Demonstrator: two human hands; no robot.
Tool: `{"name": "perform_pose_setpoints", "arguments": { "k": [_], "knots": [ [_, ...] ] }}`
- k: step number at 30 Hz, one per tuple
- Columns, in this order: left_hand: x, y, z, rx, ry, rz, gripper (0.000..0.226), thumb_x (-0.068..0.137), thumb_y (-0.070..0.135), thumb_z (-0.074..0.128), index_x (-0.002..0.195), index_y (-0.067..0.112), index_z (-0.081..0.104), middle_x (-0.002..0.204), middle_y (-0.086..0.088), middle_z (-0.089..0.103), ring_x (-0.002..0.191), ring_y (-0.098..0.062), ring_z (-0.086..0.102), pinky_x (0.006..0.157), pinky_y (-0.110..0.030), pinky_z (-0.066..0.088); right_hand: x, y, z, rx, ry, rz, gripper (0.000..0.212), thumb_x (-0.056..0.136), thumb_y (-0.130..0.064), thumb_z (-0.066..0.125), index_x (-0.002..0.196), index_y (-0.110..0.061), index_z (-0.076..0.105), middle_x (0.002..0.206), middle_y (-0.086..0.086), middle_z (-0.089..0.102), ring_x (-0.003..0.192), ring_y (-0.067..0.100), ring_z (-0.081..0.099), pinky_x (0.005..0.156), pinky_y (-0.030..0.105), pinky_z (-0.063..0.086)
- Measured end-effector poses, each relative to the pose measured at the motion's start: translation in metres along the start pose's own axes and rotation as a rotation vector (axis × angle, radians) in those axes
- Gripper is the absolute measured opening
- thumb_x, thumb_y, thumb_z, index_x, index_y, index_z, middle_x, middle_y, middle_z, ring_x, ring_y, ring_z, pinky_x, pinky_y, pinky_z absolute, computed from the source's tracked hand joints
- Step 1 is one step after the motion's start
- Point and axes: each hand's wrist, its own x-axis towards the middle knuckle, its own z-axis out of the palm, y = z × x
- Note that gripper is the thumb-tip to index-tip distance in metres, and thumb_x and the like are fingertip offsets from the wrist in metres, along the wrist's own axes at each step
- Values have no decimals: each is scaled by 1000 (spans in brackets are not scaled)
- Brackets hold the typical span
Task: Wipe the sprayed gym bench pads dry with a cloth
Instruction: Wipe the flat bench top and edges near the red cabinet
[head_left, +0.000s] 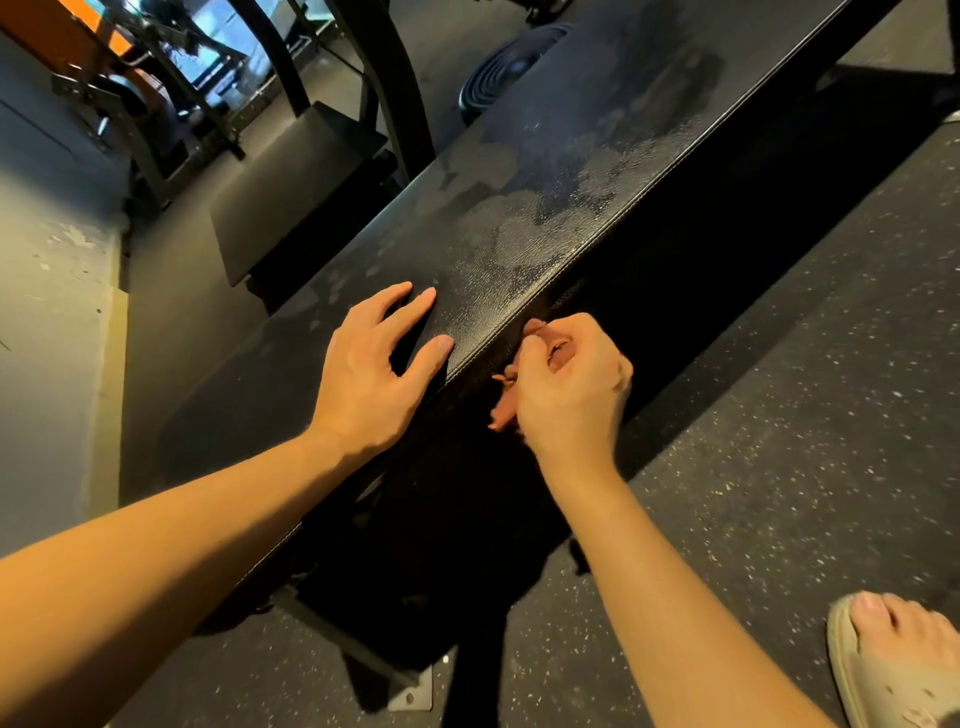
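Observation:
A long black gym bench pad (545, 171) runs from lower left to upper right, with pale wet spray patches across its middle and far part. My left hand (374, 374) lies flat on the near part of the pad, fingers spread. My right hand (569, 384) is closed around a small reddish-brown cloth (503, 410), bunched against the pad's right side edge just below the stitched seam. Most of the cloth is hidden inside my fist.
A second black pad (291, 182) stands to the left behind the bench, with black machine frames (384, 67) beyond it. A round dark ribbed object (509, 67) lies on the speckled rubber floor (779, 415). My sandalled foot (898, 660) is at the lower right.

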Motion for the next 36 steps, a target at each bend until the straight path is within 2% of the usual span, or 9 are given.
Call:
{"name": "perform_pose_setpoints", "arguments": {
  "k": [2,6,11,15,21,26,29,33,36],
  "knots": [
    [0,0,0,-11,9,0,61,96,65,41,150,37,48,156,11,42,146,-6,32,119,-38,28,-29,-1,14,39,-98,-2,10,93,-22,53,88,-24,61,78,3,70,57,11,69,51,34,58],
    [-2,1,0,-18,4,0,61,96,65,40,150,37,47,157,12,42,146,-6,31,119,-37,27,-71,-7,23,-88,-294,-183,3,87,-21,61,85,-21,63,80,-10,64,72,8,64,68,32,55],
    [-1,0,-1,5,-13,15,62,97,65,39,152,36,46,157,10,41,147,-6,30,118,-33,24,29,7,-3,-92,26,-66,12,84,-29,50,85,-28,62,75,-5,69,72,22,71,68,44,60],
    [-1,0,0,4,-8,9,62,97,66,39,151,37,46,157,12,41,147,-7,30,119,-38,26,42,0,-16,-114,135,-28,9,87,-21,54,83,-23,63,75,-4,71,72,13,71,70,37,59],
    [-1,1,0,-1,-3,3,62,97,66,38,151,38,46,157,13,40,147,-5,30,118,-36,26,-49,-6,7,-157,-281,-270,10,86,-20,56,87,-18,65,88,-8,63,77,12,63,71,36,56],
    [0,0,-1,2,-12,14,62,97,66,39,152,37,46,157,12,40,147,-7,30,118,-35,25,41,0,-16,-171,85,-180,14,83,-20,54,79,-17,67,76,-3,62,68,20,67,66,44,58],
    [0,0,0,-9,-4,12,62,97,66,39,151,36,47,157,12,42,147,-7,31,119,-36,26,48,3,-23,-163,96,-139,15,90,-23,53,89,-19,67,83,-2,66,73,20,70,74,45,58],
    [0,0,0,-14,7,15,63,96,66,40,151,35,48,157,11,42,147,-7,32,119,-36,27,-12,-7,-11,-260,-113,-335,10,94,-18,59,96,-18,69,90,-3,63,80,15,63,72,32,53],
    [-1,0,-1,-9,3,15,63,96,66,40,151,36,47,157,13,41,147,-5,30,117,-32,24,19,-10,-17,-335,36,-404,4,85,-13,63,84,-14,66,85,1,62,78,21,60,68,35,47]
  ]
}}
